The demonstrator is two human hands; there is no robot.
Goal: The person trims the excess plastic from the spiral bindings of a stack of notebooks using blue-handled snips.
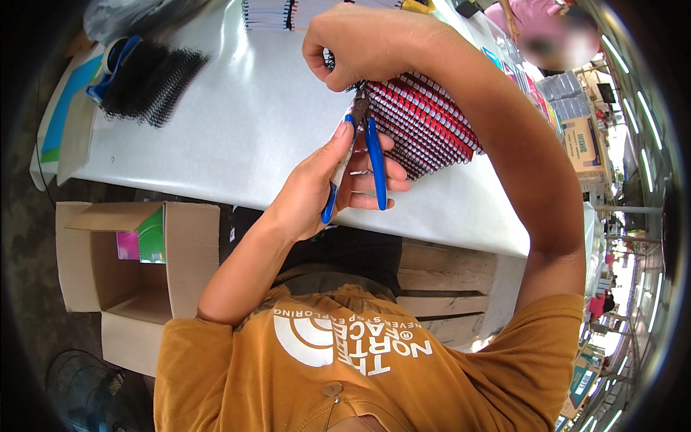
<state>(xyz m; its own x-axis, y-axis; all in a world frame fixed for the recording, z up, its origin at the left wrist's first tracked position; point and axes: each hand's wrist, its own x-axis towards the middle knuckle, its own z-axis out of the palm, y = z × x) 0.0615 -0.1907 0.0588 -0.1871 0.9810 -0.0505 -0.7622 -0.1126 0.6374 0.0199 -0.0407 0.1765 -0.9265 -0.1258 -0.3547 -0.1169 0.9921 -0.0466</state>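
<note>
My left hand (pixel 317 173) holds a pair of pliers (pixel 378 162) with blue handles, which are spread apart. The thumb lies along one handle and the fingers pass behind the other. The dark jaws point away from me and meet a black wire coil just under my right hand (pixel 367 47). That hand is curled closed, with a bit of black coil showing between thumb and fingers. Beneath my right forearm lies a stack of spiral-bound notebooks (pixel 425 122), its edge a band of red, white and black coil rows. The hand hides the coil's exact end.
A bundle of loose black wire coils (pixel 155 83) lies on the white-covered table (pixel 237 137) beside a blue tape dispenser (pixel 115 61). More bound books (pixel 270 14) sit at the far edge. An open cardboard box (pixel 191 252) stands below left, near a fan (pixel 83 389). A person (pixel 504 18) is at far right.
</note>
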